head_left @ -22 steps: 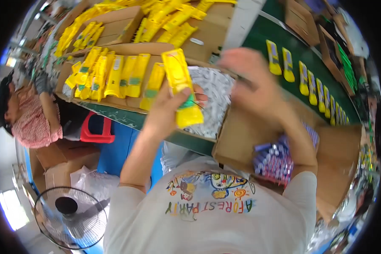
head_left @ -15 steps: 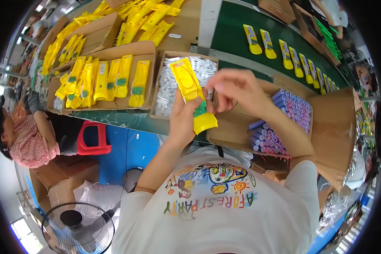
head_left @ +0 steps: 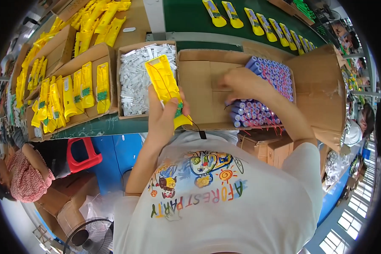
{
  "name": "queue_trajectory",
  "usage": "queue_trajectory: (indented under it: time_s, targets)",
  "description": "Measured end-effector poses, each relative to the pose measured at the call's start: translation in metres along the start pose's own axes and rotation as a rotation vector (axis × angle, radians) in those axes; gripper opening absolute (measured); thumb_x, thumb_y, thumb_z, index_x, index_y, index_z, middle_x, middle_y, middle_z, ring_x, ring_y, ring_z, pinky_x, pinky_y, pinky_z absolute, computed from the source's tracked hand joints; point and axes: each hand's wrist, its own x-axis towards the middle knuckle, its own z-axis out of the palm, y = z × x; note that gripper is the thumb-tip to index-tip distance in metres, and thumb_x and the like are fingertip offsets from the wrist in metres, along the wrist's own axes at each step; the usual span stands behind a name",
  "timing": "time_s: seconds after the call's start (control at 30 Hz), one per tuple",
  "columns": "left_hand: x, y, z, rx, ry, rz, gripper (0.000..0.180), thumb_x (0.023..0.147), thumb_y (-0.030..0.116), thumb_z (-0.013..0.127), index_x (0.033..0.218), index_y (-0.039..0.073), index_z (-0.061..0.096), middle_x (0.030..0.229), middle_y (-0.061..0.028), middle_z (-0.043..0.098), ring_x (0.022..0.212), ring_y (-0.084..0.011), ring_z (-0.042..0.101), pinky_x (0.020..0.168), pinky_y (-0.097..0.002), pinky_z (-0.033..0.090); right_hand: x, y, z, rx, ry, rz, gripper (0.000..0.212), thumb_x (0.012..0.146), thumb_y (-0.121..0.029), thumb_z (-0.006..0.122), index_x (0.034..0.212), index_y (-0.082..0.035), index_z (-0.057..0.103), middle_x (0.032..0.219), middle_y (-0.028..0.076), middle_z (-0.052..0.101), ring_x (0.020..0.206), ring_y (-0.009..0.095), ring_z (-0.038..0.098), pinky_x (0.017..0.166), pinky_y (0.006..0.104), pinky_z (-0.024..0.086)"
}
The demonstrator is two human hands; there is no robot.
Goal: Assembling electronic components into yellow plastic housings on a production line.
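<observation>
My left hand (head_left: 163, 116) is closed around a yellow plastic casing half (head_left: 161, 78), tilted over the carton of white parts. A green circuit board (head_left: 178, 109) lies in its lower part, and a thin wire runs along it. A dark wire end hangs near my shirt. My right hand (head_left: 243, 86) reaches into the cardboard box with purple cylindrical battery cells (head_left: 273, 80), at the left end of their rows. Its fingers are curled downward, and what they hold is hidden. A bit of purple and a thin dark wire show just below the fingertips.
Left of the carton of small white parts (head_left: 133, 80) stands a cardboard tray (head_left: 108, 57) of yellow casings with green boards. More casings (head_left: 93, 21) are heaped behind. Filled casings (head_left: 254, 21) line the green surface at the far right. A person (head_left: 27, 173) sits left, near a red stool (head_left: 84, 156).
My right hand has left the casing and moved right into the box of battery cells. My left hand still holds the casing. The whole view has shifted.
</observation>
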Motion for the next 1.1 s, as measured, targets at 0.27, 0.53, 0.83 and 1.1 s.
queue_trajectory:
  time_s: [0.27,0.53,0.83,1.1]
  targets:
    - [-0.012,-0.013,0.005,-0.074,-0.198,-0.061,0.043,0.092,-0.003,0.045,0.128,0.010,0.025,0.103,-0.0085,0.047,0.078,-0.0151,0.055,0.071,-0.0335,0.051,0.014,-0.013,-0.004,-0.161,0.561,-0.093,0.027,0.069,-0.012,0.074,0.092,-0.005,0.061,0.090,0.011,0.065,0.078,0.025,0.064,0.071,0.0345,0.053]
    - [-0.014,-0.014,0.003,-0.030,-0.187,0.029,0.053,0.090,-0.006,0.045,0.134,0.011,0.020,0.104,-0.0083,0.046,0.078,-0.0143,0.054,0.069,-0.0316,0.052,0.022,-0.011,0.003,1.143,0.692,0.353,0.013,0.086,-0.009,0.062,0.096,-0.003,0.056,0.098,0.008,0.064,0.095,0.016,0.065,0.080,0.0269,0.057]
    - [-0.006,-0.025,0.008,0.139,-0.111,0.081,0.063,0.088,-0.009,0.043,0.141,0.011,0.013,0.105,-0.0080,0.046,0.077,-0.0122,0.053,0.067,-0.0278,0.050,0.004,-0.083,0.012,1.598,0.481,0.228,0.008,0.090,-0.010,0.060,0.092,-0.004,0.056,0.091,0.006,0.062,0.082,0.011,0.063,0.066,0.0231,0.054]
    - [-0.011,-0.022,0.009,0.193,-0.027,0.083,0.051,0.088,-0.009,0.044,0.132,0.008,0.023,0.102,-0.0084,0.049,0.076,-0.0130,0.055,0.067,-0.0273,0.050,0.013,-0.077,0.017,1.185,0.263,0.217,0.017,0.084,-0.011,0.071,0.090,-0.006,0.055,0.081,-0.002,0.057,0.068,0.003,0.053,0.054,0.0183,0.043]
